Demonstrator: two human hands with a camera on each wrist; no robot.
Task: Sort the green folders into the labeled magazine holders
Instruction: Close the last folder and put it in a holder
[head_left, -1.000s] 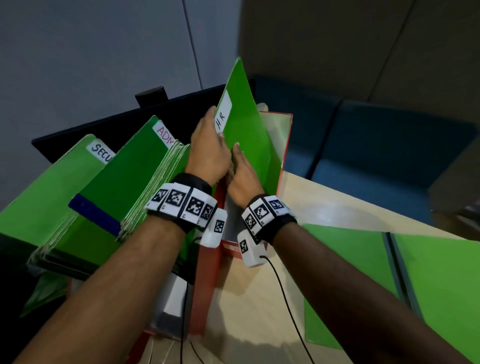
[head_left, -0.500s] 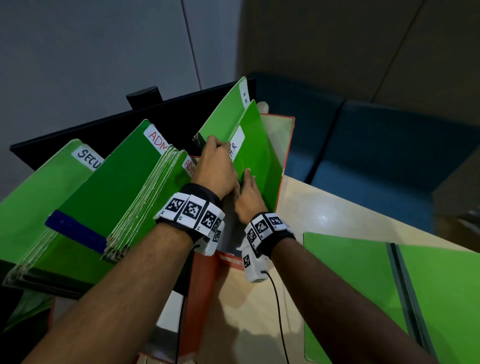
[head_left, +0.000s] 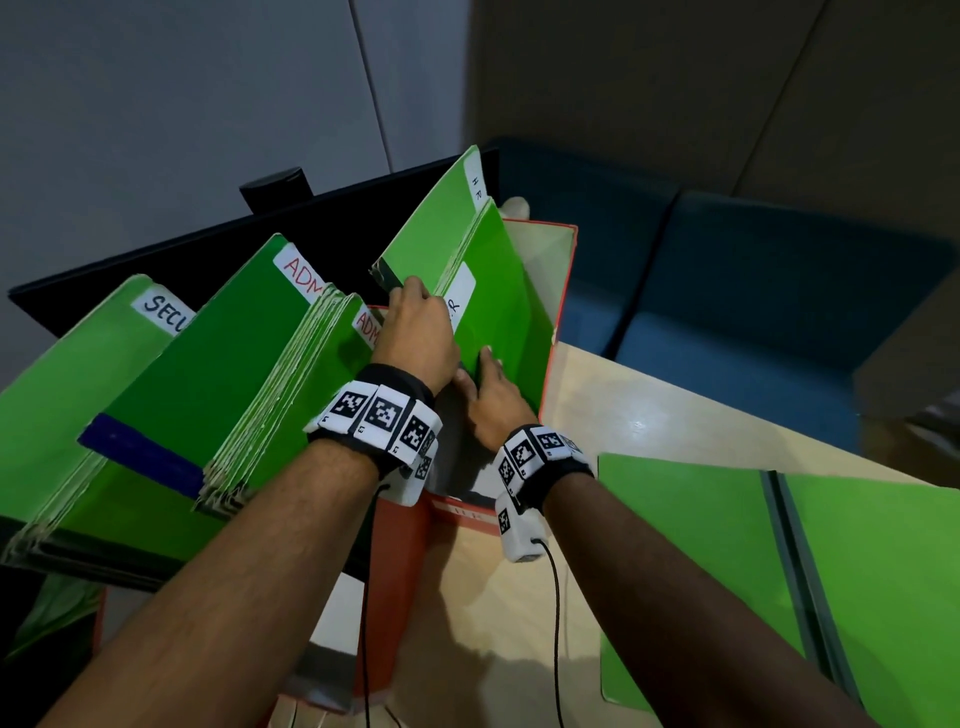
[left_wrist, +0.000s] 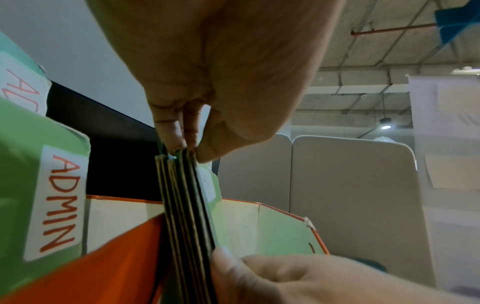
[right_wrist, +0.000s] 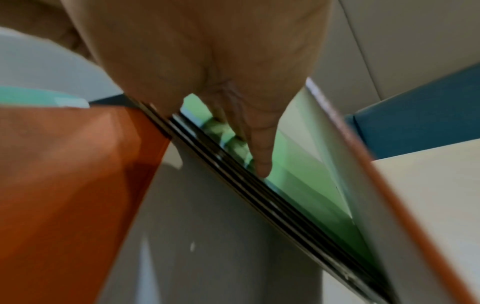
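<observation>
Lower now than a second ago, the HR folder (head_left: 498, 312) has sunk into the red magazine holder (head_left: 563, 291) beside the HR folders (head_left: 431, 244) already standing there, and both hands have followed it down. The left hand (head_left: 418, 338) pinches the top edge of that standing bundle, fingers curled over it. The right hand (head_left: 493, 400) lies against the front face of the newly placed folder with its fingers fairly straight, low in the holder.

To the left, two packs marked ADMIN (head_left: 223, 374) and a pack marked SECU (head_left: 67, 395) lean in their own holders, crowding the left forearm. A dark monitor (head_left: 332, 234) stands behind them all. On the pale table (head_left: 649, 415) to the right lie two more green folders (head_left: 691, 561), flat and well apart from the holder. A blue sofa (head_left: 779, 291) sits beyond the table edge.

From the left wrist view, the left hand's fingertips (left_wrist: 179, 142) and thumb squeeze the dark edges of several folders together, with an ADMIN label (left_wrist: 57, 203) close at the left and the holder's orange rim below. The head view hides that pinch behind the back of the hand. From the right wrist view, blurred, one finger (right_wrist: 262, 158) of the right hand points down along the green sheet inside the holder, whose orange wall (right_wrist: 64, 185) fills the left of the picture.
</observation>
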